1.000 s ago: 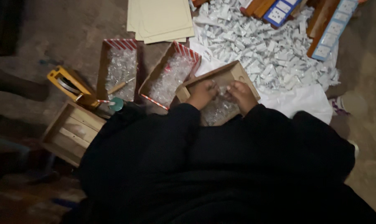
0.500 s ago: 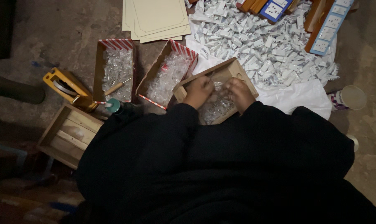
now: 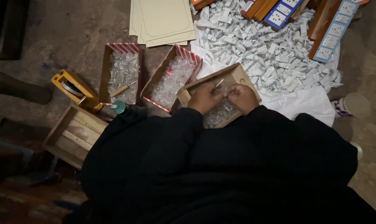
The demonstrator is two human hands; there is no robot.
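1. Currently your left hand (image 3: 204,97) and right hand (image 3: 242,96) sit close together over the open wooden box (image 3: 237,76) in front of you.
2. Left fingers are curled shut around a thin pale stick (image 3: 218,84) whose tip pokes up between the hands. Right fingers are curled in too, bunched beside the left; whether they pinch anything cannot be told.
3. The wooden box lies on the floor against your dark sleeves, and holds small clear packets (image 3: 221,113) below your hands.
4. Left of it stand two red-striped cardboard boxes, the near one (image 3: 172,76) and the far one (image 3: 122,72), both filled with clear packets.
5. Behind the wooden box a heap of small white pieces (image 3: 271,54) lies on a white sheet (image 3: 304,101).
6. A yellow tape dispenser (image 3: 74,89) and an empty wooden tray (image 3: 74,135) lie at far left.
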